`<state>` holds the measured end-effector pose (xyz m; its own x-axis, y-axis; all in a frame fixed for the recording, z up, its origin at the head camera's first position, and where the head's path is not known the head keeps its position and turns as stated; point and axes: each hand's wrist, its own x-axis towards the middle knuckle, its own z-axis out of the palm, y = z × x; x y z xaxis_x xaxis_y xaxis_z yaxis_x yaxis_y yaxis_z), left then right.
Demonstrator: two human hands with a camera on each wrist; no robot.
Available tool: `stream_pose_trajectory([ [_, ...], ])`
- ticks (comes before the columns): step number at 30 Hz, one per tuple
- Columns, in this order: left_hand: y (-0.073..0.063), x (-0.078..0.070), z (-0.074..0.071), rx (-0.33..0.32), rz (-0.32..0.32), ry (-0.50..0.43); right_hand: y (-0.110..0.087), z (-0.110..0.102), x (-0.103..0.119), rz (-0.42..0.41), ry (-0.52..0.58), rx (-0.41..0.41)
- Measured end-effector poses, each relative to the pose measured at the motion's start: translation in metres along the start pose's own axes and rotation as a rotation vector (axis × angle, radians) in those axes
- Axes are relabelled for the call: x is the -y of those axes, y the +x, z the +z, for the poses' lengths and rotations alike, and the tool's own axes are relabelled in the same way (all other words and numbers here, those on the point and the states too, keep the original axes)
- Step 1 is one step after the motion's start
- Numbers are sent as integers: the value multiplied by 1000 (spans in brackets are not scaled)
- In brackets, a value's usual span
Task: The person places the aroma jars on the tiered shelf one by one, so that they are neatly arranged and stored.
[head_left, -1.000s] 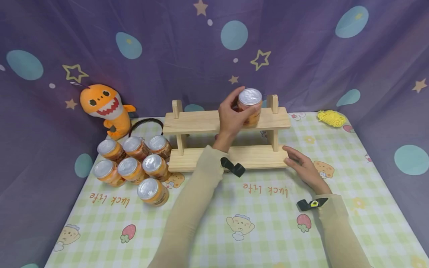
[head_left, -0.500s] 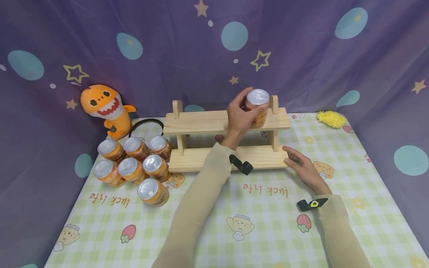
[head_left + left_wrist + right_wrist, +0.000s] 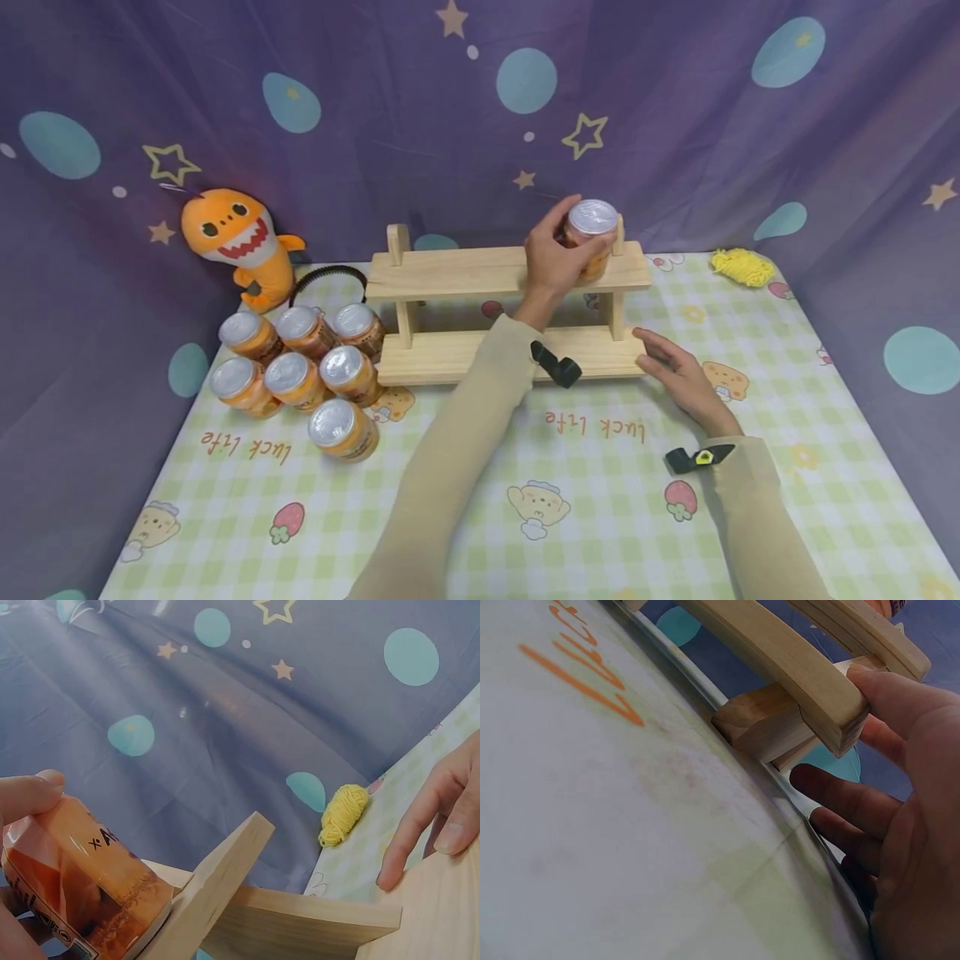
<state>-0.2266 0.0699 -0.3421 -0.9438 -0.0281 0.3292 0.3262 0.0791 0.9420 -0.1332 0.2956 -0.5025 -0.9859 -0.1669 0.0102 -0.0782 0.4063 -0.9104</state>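
Note:
My left hand [image 3: 553, 260] grips an orange-labelled can [image 3: 593, 218] with a silver lid, holding it upright over the right end of the upper board of a two-tier wooden shelf [image 3: 457, 271]. In the left wrist view, the can's printed side [image 3: 97, 877] shows, its base right at a wooden upright [image 3: 221, 881]. At the right end of the lower board [image 3: 435, 354], my right hand [image 3: 686, 383] touches the wood with its thumb and index finger. Its other fingers extend loosely below the board end in the right wrist view. Part of the held can is hidden behind my left fingers.
Several similar cans [image 3: 296, 375] stand grouped left of the shelf, one [image 3: 343, 429] nearer the front. An orange shark plush [image 3: 240, 242] and a dark ring-shaped band [image 3: 327, 271] lie behind them. Yellow yarn [image 3: 742, 266] sits at the back right. A patterned curtain hangs behind.
My left hand has carried the can steadily to the right along the upper board, to near its right upright. The right hand stays at the lower board's end.

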Motion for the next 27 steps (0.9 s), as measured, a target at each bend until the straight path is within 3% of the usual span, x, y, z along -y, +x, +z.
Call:
stream_pose_trajectory([
  [5, 1, 2, 3, -3, -26, 23, 0, 1, 0, 1, -2, 0],
  [12, 4, 3, 5, 39, -48, 106, 1, -1, -2, -1, -15, -3],
  [21, 3, 1, 0, 101, -15, 198, 1, 0, -3, -3, -20, -2],
  [27, 1, -4, -7, 124, 28, 177, 1, 0, 0, 14, -23, -7],
])
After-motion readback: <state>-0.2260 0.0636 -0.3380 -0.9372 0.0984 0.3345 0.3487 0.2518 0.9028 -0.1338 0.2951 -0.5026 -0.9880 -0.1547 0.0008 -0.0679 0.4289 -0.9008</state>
